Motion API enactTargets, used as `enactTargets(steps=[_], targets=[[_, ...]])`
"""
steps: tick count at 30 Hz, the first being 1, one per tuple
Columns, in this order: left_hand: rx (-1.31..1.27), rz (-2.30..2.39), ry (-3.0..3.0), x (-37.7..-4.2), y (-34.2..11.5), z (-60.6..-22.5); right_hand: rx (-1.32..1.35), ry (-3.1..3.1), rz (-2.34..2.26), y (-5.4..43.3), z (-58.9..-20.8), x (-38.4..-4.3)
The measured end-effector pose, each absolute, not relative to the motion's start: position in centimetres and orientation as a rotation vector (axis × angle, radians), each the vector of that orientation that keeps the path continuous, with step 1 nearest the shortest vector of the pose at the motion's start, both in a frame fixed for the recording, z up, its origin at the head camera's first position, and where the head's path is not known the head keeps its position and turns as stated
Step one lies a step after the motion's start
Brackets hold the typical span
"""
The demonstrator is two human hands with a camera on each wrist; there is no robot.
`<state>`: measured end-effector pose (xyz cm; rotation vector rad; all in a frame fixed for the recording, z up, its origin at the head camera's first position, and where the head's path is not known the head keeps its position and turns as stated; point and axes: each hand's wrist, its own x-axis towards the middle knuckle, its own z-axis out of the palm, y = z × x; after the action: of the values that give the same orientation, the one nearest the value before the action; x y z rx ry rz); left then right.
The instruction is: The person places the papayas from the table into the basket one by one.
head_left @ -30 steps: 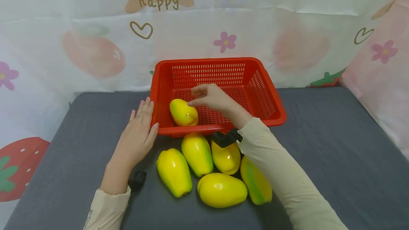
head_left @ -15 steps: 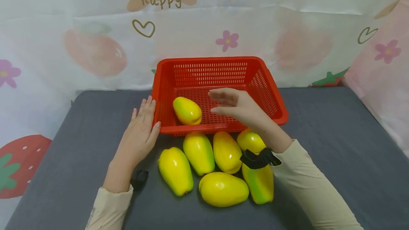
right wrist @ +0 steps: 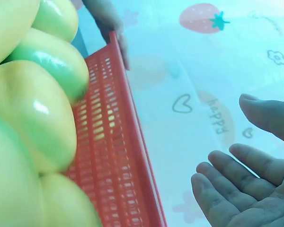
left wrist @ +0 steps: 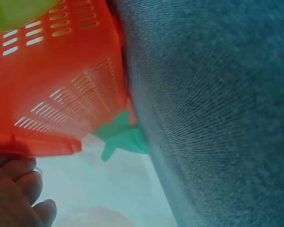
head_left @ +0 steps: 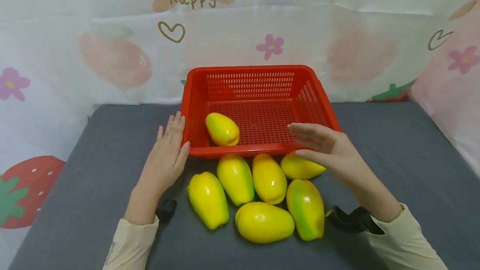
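Note:
In the head view a red plastic basket point(head_left: 258, 149) stands at the back of the table. One glossy yellow-green papaya point(head_left: 222, 129) lies inside, at the left front. My left hand point(head_left: 165, 153) rests against the basket's left rim with straight fingers; its fingertips also show in the left wrist view. Over the basket's front right corner is my right hand point(head_left: 330, 149), thumb and fingers apart and nothing between them. It partly covers a papaya point(head_left: 298, 166) lying just below. The right wrist view shows the right palm point(right wrist: 251, 198) free of anything.
Several more papayas point(head_left: 265, 222) lie close together in front of the basket on the grey tabletop point(head_left: 393, 157). A printed white cloth point(head_left: 300, 28) hangs behind the table. Black straps sit on both wrists, the right one a black band point(head_left: 352, 220).
My right hand has moved out of the basket, to the right and toward me, leaving the papaya inside. The papayas at the front right have come into view. My left hand stays at the rim.

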<state>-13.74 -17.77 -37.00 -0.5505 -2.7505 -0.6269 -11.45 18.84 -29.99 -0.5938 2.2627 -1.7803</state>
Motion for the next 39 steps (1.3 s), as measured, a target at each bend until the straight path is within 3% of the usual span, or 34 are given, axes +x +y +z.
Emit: enactTargets(steps=[20,27,39], targets=[[-0.546,-0.603,-2.778,-13.8,-17.7,-36.7,-0.656,2.323,-1.834,25.5,-31.3,-8.9],[-0.538,-0.611,-2.786,-13.8,-17.8,-36.7,-0.750,2.330,-1.757,25.8,-32.3,-8.1],[-0.538,-0.571,-2.813,-13.8,-17.9,-36.5,-0.641,2.334,-1.547,25.1,-34.9,-6.0]])
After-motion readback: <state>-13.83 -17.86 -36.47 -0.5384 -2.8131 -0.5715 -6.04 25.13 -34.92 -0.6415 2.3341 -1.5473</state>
